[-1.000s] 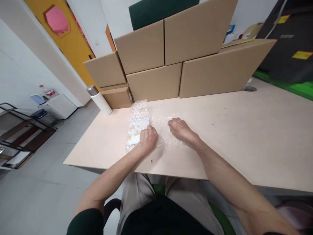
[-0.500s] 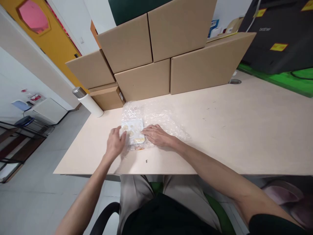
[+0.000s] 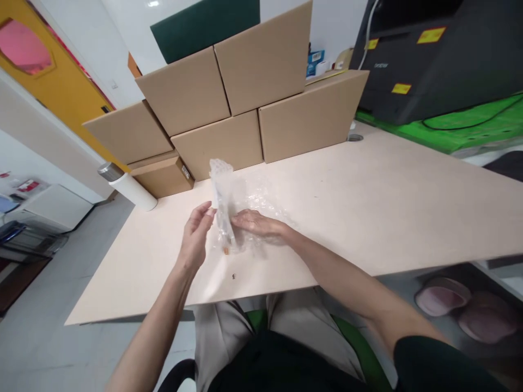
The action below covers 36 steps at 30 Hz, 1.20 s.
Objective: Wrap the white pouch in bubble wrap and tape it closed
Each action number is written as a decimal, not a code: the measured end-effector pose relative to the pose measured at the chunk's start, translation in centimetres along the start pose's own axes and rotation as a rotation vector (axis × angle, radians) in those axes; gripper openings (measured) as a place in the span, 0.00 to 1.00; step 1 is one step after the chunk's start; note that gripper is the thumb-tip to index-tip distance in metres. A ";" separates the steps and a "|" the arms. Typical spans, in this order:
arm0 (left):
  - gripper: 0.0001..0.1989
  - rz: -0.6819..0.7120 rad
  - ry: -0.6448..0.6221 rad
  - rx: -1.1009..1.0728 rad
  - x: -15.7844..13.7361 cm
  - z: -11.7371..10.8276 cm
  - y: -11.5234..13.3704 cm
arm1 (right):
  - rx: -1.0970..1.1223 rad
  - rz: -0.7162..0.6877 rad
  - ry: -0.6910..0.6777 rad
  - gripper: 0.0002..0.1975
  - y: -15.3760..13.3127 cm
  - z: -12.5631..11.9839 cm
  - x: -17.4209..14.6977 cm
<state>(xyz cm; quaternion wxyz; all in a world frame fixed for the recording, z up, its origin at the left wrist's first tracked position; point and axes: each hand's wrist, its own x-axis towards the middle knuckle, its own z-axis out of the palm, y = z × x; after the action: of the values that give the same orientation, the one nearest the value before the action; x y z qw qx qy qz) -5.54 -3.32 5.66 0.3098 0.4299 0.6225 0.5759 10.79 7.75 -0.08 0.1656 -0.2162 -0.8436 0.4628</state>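
A flat, pale packet in clear bubble wrap stands tilted on its edge between my hands. My left hand is at its left side, thumb and fingers drawn together against the wrap. Behind its other face lies my right hand, fingers stretched out, their tips touching the wrap. More loose bubble wrap spreads over the table under and beyond the right hand. A small orange patch shows at the packet's lower end. The packet's printed face is mostly hidden by the wrap and the steep angle.
Stacked cardboard boxes line the back of the table. A white bottle with a metal cap stands at the left edge. At the back right sits a black printer on a green surface.
The packet lay flat before and is now turned up on its edge with its wrap. My left hand's thumb and fingers have come closer together. The view has shifted to the right.
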 end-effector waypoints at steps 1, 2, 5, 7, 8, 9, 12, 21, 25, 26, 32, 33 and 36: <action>0.24 0.035 -0.032 0.001 0.2 1.3 -0.2 | 0.072 -0.005 -0.002 0.24 0.1 -0.8 -0.2; 0.23 0.062 -0.063 -0.002 0.3 2.5 -0.5 | 0.140 -0.012 -0.009 0.22 0.3 -1.7 -0.5; 0.23 0.087 -0.165 0.008 0.8 5.5 -1.9 | 0.272 0.028 -0.066 0.16 1.0 -4.3 -1.4; 0.23 0.103 -0.225 0.079 1.0 6.9 -2.9 | 0.300 0.103 -0.107 0.14 1.6 -5.7 -2.0; 0.22 0.131 -0.245 0.133 1.1 7.4 -3.3 | 0.301 0.141 -0.119 0.12 1.9 -6.3 -2.3; 0.21 0.173 -0.257 0.194 1.1 7.8 -3.7 | 0.298 0.176 -0.116 0.10 2.2 -6.7 -2.5; 0.20 0.298 -0.278 0.365 1.3 8.8 -4.4 | 0.263 0.254 -0.052 0.05 3.1 -7.8 -3.0; 0.19 0.409 -0.440 0.817 1.2 11.3 -5.3 | -0.197 0.599 0.652 0.28 3.9 -8.4 -1.9; 0.20 0.421 -0.458 0.817 1.3 11.1 -5.7 | -0.240 0.704 0.599 0.40 3.5 -6.6 -0.1; 0.20 0.420 -0.460 0.812 1.3 11.0 -5.9 | -0.234 0.714 0.592 0.40 3.5 -6.3 0.2; 0.19 0.501 -0.496 0.705 1.3 10.0 -7.2 | 0.232 0.548 0.620 0.24 4.8 -5.9 0.9; 0.18 0.523 -0.486 0.672 1.4 9.6 -7.0 | 0.382 0.490 0.622 0.20 5.0 -5.9 0.7; 0.20 0.599 -0.265 0.656 2.2 8.0 -5.7 | 0.738 0.348 0.550 0.18 4.6 -6.3 -0.3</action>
<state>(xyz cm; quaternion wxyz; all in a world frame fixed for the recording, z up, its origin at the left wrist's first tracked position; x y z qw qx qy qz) -0.43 2.46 -0.82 0.0545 0.7360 0.5751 0.3529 15.01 14.27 -0.77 0.3680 -0.3948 -0.4998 0.6774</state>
